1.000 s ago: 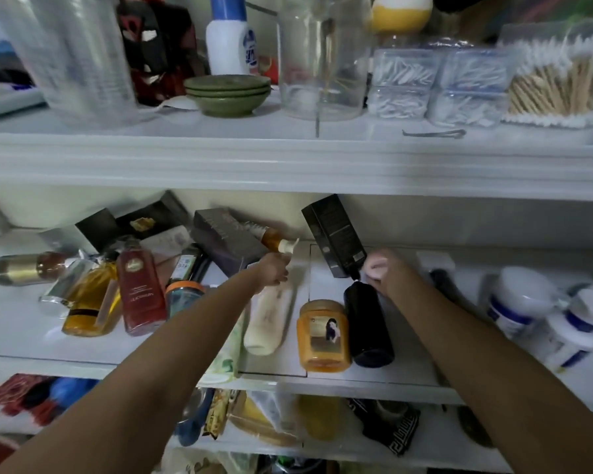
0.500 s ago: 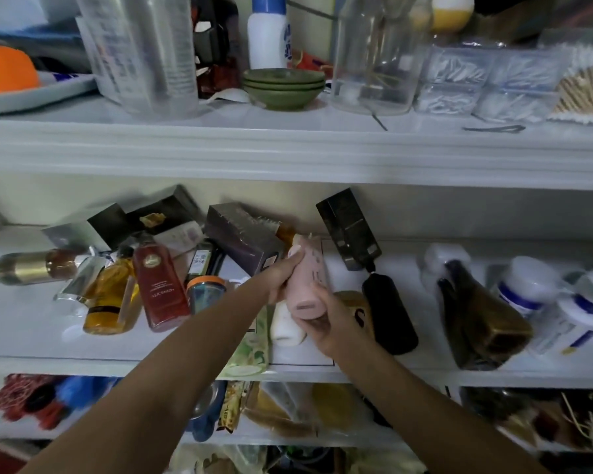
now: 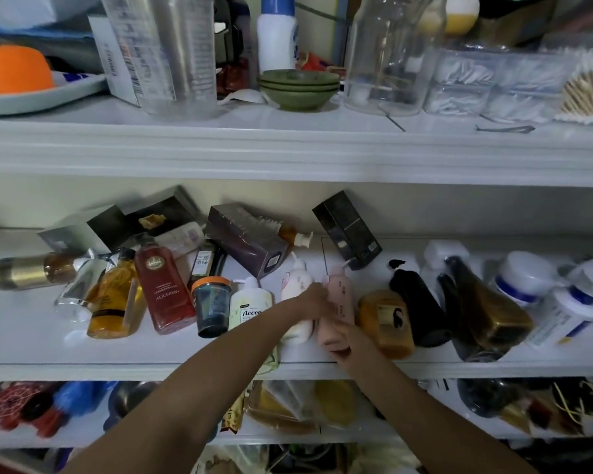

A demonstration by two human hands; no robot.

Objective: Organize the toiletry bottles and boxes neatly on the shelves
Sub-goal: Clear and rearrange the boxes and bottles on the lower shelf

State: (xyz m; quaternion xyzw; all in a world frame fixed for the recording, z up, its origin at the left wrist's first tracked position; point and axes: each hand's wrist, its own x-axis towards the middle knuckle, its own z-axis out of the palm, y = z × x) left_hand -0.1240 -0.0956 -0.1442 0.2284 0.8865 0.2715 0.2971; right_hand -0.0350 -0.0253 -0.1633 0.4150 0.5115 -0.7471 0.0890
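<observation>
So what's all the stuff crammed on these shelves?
clear jars: two, see-through, top shelf
green bowls: stacked, top shelf centre
orange bowl: one, top shelf left
cotton swabs: bundle, tan sticks, top shelf right
red bottle: one, lying on middle shelf, left
amber bottle: one, lying left of the red bottle
orange-lidded jar: one, dark, upright, middle shelf
black bottle: one, lying right of centre
dark boxes: several, leaning at back
white tubs: a few, blue bands, right
pink bottle: one, centre, in both hands
left hand: on the pink bottle's upper part
right hand: gripping its base
</observation>
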